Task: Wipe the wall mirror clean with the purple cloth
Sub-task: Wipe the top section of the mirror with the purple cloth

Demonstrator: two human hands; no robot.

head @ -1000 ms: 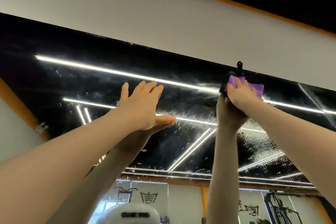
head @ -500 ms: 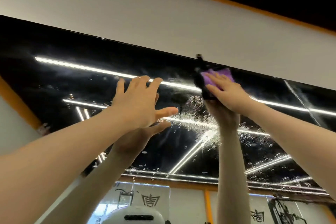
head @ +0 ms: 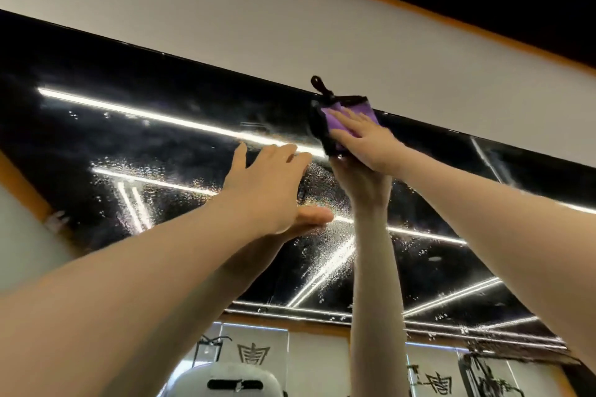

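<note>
With our right hand pressing the purple cloth flat-fingered at the wall mirror's top edge, and our left hand spread against the glass, we should sweep overlapping strokes through the droplets below.

Setting: a gym. A large wall mirror across mid-frame reflects a black ceiling with LED strip lights, and exercise machines at lower right of the frame before white wall panels.
</note>
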